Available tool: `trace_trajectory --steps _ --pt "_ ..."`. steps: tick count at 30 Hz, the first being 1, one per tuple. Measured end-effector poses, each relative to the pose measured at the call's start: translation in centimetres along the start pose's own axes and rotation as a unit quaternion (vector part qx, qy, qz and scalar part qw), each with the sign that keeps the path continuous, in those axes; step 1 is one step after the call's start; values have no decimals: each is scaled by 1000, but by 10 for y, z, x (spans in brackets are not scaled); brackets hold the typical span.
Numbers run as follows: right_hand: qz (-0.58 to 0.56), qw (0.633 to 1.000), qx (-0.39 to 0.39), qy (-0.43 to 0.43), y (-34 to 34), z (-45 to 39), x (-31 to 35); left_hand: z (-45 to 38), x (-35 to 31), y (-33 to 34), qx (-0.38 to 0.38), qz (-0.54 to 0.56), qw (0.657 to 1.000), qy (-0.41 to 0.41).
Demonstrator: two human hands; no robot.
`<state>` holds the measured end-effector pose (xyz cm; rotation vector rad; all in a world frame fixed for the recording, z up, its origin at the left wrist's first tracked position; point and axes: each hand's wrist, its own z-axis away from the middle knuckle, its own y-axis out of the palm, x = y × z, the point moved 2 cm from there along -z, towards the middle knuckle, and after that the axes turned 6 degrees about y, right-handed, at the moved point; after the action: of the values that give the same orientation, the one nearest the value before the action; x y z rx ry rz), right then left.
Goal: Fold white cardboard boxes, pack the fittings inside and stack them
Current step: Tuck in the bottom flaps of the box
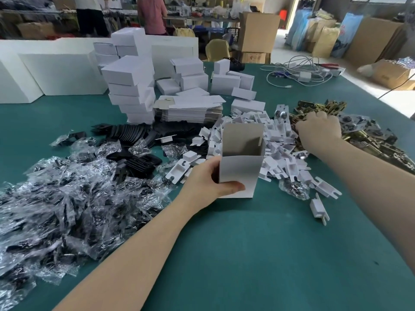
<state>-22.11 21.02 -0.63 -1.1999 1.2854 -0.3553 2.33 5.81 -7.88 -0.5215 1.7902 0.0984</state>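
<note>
Looking down from the head camera: a left hand (208, 178) grips an upright white box (239, 160) on a green table (258, 254), thumb across the front wall, fingers around the left side. Its top is open, probably held steady so fittings can drop in. Right of the box, the right hand (318, 129) reaches into a heap of brass fittings (323, 108), fingers curled down into them; whether it has one pinched cannot be told. White plastic inserts (278, 135) lie between box and brass. Behind the box stand finished white boxes (129, 86), stacked.
</note>
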Motion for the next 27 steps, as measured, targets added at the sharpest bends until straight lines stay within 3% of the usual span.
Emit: trace_trajectory --steps 8,11,15,21,27 --pt "-76 997 -23 -24 5 6 -15 1 -3 0 -3 -5 1000 9" --pt "-86 996 -2 -15 12 13 -26 2 -6 0 -21 -12 1000 16" --pt "-13 998 43 -36 27 24 -38 2 -4 1 -21 -23 999 11" --pt "-72 991 107 -43 39 34 -43 1 -2 2 -23 -31 999 11" --pt "-60 982 148 -96 40 32 -46 2 0 1 -22 -27 999 8"
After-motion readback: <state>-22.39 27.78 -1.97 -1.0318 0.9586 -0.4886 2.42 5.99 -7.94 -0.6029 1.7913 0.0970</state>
